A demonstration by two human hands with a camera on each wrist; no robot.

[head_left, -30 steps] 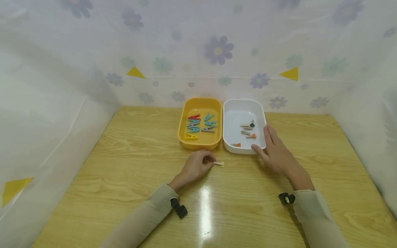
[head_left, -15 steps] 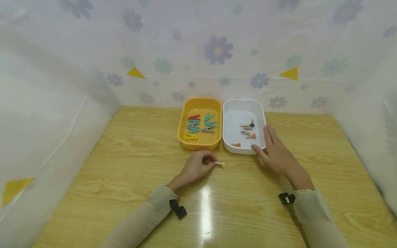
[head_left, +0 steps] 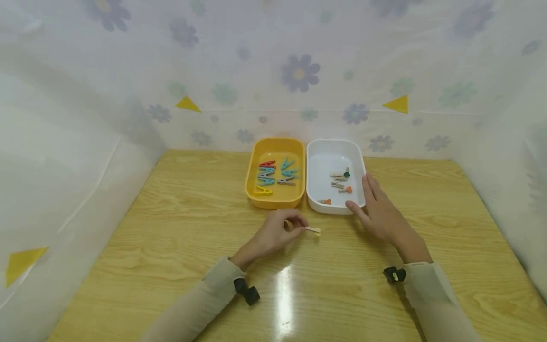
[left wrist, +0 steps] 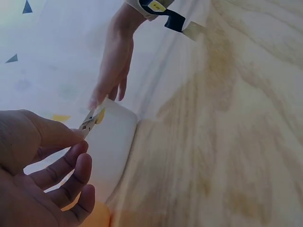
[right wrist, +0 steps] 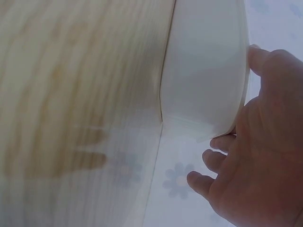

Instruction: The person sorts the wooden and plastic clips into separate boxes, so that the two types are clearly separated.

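Between thumb and fingertips, my left hand (head_left: 273,233) pinches a small wooden clothespin (head_left: 313,230) with a yellow decoration, just above the table in front of the trays. In the left wrist view the clothespin (left wrist: 89,124) points away from the fingertips. My right hand (head_left: 384,219) rests against the right side of a white tray (head_left: 335,207), its fingers extended along the wall and its thumb at the near corner's rim. Inside that tray lie several small wooden clothespins (head_left: 337,185), some with orange hearts, one with a dark green piece.
Left of the white tray and close beside it stands a yellow tray (head_left: 273,204). It contains several plastic clothespins (head_left: 266,174) in blue, grey, red and yellow. Behind both trays rises a flowered curtain (head_left: 239,61) at the back edge of the wooden table (head_left: 179,213).
My left hand has moved a little to the right with the clothespin. The right hand has stayed at the white tray, and the head view has tilted slightly.
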